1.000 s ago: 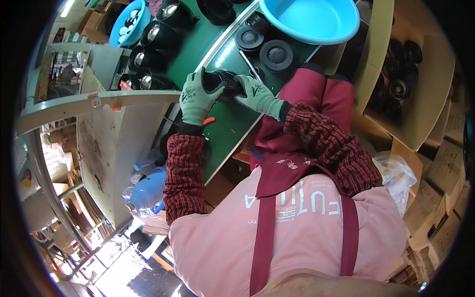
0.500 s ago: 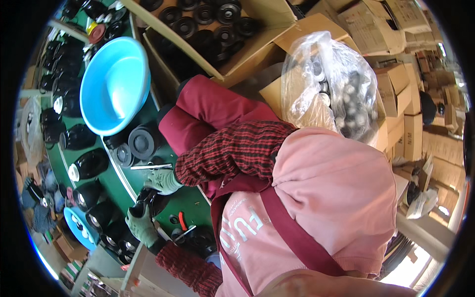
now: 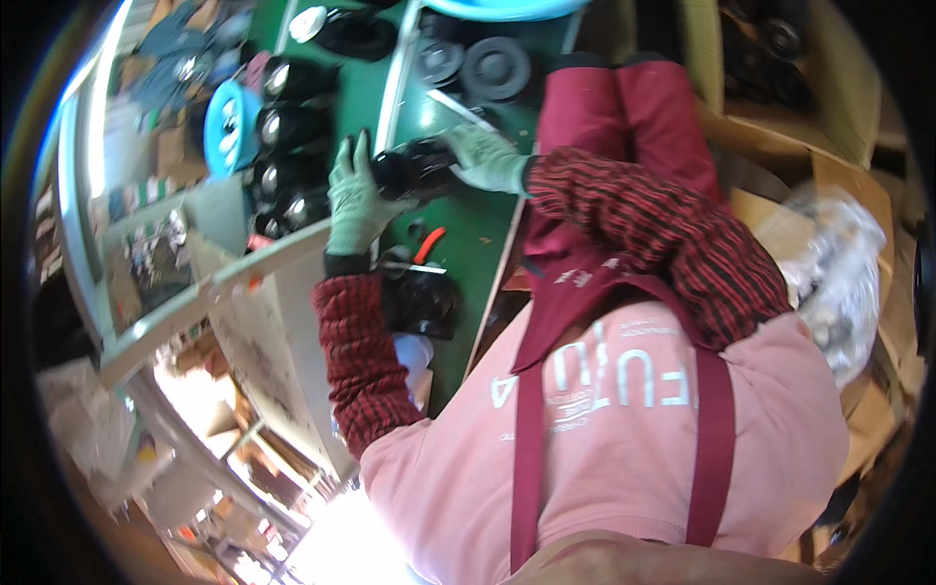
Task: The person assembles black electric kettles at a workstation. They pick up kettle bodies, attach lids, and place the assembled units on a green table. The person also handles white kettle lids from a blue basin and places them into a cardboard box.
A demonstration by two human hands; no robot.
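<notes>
A black glossy part [image 3: 417,171] is between my two gloved hands, over the green bench top. My left hand [image 3: 357,200], in a pale green glove, is at its left end with fingers stretched up and apart, the thumb beside the part. At the other end, the fingers of my right hand [image 3: 485,161] close on the part, though its fingertips are blurred. A pale thin rod [image 3: 460,105] lies just beyond my right hand; whether the fingers touch it cannot be made out. Nearer to me is an orange-red curved handle [image 3: 429,246].
Black round discs [image 3: 495,68] lie at the far side, below a blue basin [image 3: 512,8]. Several glossy black bodies [image 3: 292,127] stand in a row to the left. A metal rail [image 3: 219,283] borders the bench. A cardboard box with a clear plastic bag [image 3: 829,263] is at right.
The view has swung round, so the bench and hands now appear higher and upright. My left hand's fingers have lifted and spread from the black part; my right hand stays at it.
</notes>
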